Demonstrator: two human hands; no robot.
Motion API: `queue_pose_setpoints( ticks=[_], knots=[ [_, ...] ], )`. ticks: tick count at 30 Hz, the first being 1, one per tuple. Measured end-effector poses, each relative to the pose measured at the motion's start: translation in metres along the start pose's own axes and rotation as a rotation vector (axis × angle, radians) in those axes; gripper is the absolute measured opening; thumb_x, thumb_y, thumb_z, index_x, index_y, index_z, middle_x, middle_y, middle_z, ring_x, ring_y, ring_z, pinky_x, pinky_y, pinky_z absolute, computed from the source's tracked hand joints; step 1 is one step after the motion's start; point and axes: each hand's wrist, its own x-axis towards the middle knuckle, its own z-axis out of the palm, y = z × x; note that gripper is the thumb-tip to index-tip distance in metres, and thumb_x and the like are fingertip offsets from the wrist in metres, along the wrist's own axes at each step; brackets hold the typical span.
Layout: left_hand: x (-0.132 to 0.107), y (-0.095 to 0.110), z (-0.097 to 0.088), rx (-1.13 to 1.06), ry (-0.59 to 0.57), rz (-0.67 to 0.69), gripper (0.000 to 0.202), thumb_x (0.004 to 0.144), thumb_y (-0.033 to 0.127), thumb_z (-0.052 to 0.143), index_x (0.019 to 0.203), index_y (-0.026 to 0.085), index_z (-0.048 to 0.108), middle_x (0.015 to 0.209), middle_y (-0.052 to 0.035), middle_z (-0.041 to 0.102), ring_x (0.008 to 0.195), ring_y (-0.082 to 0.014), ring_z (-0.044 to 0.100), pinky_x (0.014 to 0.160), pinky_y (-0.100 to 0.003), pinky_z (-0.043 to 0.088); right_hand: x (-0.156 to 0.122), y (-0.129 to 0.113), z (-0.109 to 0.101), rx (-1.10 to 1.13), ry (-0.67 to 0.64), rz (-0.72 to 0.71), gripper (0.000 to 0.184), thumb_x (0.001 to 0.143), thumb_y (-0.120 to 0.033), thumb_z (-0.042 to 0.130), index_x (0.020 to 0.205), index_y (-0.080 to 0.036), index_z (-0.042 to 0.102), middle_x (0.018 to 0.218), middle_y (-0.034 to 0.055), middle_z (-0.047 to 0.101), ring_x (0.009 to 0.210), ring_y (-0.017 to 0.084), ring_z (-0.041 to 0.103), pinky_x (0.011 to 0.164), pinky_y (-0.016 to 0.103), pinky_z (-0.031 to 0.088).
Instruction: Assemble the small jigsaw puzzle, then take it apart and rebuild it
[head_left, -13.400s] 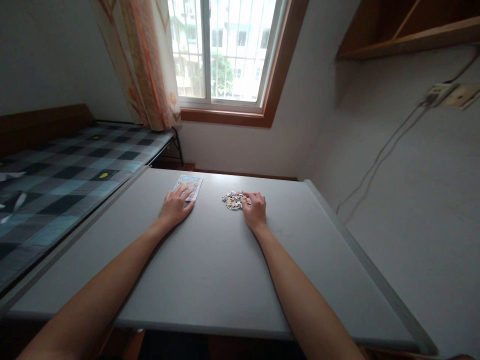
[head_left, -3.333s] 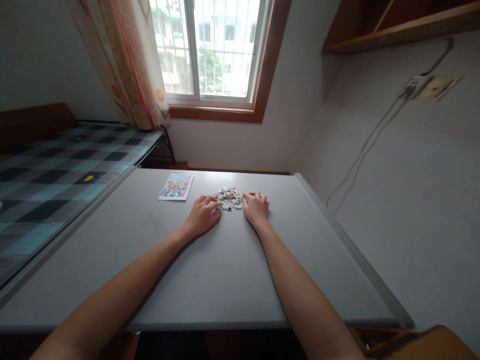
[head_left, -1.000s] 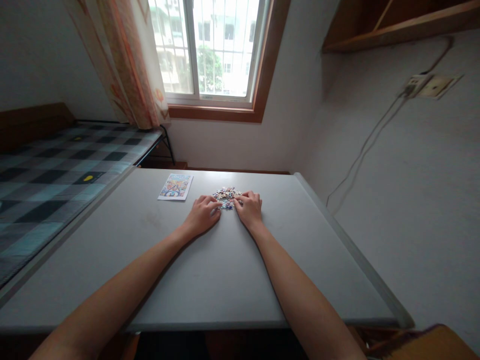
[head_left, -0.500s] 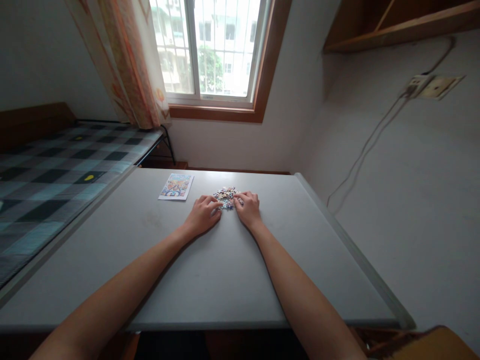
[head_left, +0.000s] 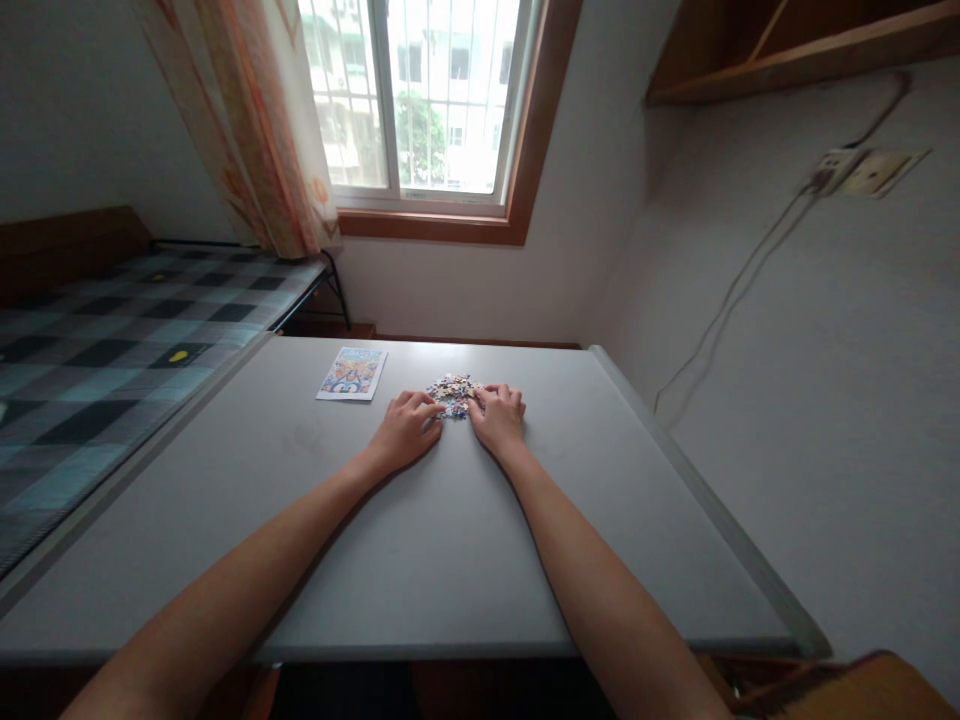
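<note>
A small heap of jigsaw puzzle pieces [head_left: 454, 388] in mixed colours lies towards the far side of the grey-white table [head_left: 442, 560]. My left hand [head_left: 409, 428] rests at its left edge, fingers bent and thumb apart, the fingertips touching the nearest pieces. On the right edge of the heap, my right hand [head_left: 497, 415] lies with loosely curved fingers spread from the thumb. No piece shows clearly in either hand. To the left of the heap is a printed picture card [head_left: 352, 374], lying flat.
A bed with a checked sheet [head_left: 150, 310] stands along the table's left side. Beyond the table are a curtain [head_left: 262, 130] and a barred window [head_left: 450, 100]. On the right wall, cords hang from a socket [head_left: 836, 170] beneath a wooden shelf [head_left: 795, 60].
My right hand has shifted slightly to the right, and its fingers have loosened and spread a little. My left hand, the heap and the card look the same.
</note>
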Motion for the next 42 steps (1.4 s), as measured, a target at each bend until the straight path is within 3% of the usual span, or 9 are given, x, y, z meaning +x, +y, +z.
queue_pose_setpoints(
  ticks=[14,23,26,34,42],
  knots=[
    [-0.0005,-0.0015,0.0012,-0.003,-0.008,0.005,0.023,0.085,0.027,0.058,0.105,0.024,0.068,0.104,-0.0055,0.064,0.102,-0.0236,0.052,0.091,-0.041,0.044,0.002,0.0021,0.0018,0.055,0.031,0.016,0.02,0.086,-0.039,0.058,0.095,-0.028,0.073,0.112,0.0058,0.058,0.105,0.025,0.043,0.089,0.036,0.034],
    [-0.0008,-0.0018,0.0009,-0.001,-0.024,0.004,0.024,0.085,0.028,0.057,0.106,0.024,0.067,0.105,-0.0056,0.063,0.103,-0.0239,0.052,0.091,-0.041,0.044,0.0077,0.0063,0.0019,0.113,0.094,0.105,0.028,0.092,-0.038,0.049,0.091,-0.023,0.072,0.108,0.0056,0.061,0.101,0.023,0.047,0.086,0.034,0.035],
    [-0.0007,-0.0026,0.0014,0.001,-0.022,0.007,0.023,0.085,0.028,0.057,0.106,0.024,0.068,0.105,-0.0054,0.064,0.103,-0.0239,0.052,0.091,-0.041,0.044,0.0083,0.0067,0.0021,0.159,0.066,0.068,0.028,0.091,-0.039,0.049,0.09,-0.024,0.073,0.11,0.0045,0.062,0.102,0.023,0.047,0.088,0.034,0.035],
    [-0.0006,-0.0024,0.0013,-0.01,-0.012,0.012,0.024,0.085,0.027,0.058,0.106,0.024,0.067,0.104,-0.006,0.064,0.102,-0.0239,0.052,0.091,-0.041,0.044,0.0073,0.0084,0.0034,0.06,0.059,0.109,0.038,0.087,-0.028,0.049,0.122,-0.024,0.062,0.124,0.0063,0.059,0.11,0.027,0.044,0.092,0.039,0.034],
    [-0.0002,-0.0012,0.0002,-0.004,-0.019,0.007,0.024,0.085,0.027,0.058,0.107,0.024,0.067,0.104,-0.0057,0.064,0.102,-0.0238,0.052,0.091,-0.041,0.044,0.0038,0.0053,0.0012,0.04,0.025,0.04,0.025,0.087,-0.034,0.052,0.1,-0.031,0.073,0.116,0.0019,0.062,0.107,0.026,0.044,0.09,0.038,0.035]
  ],
)
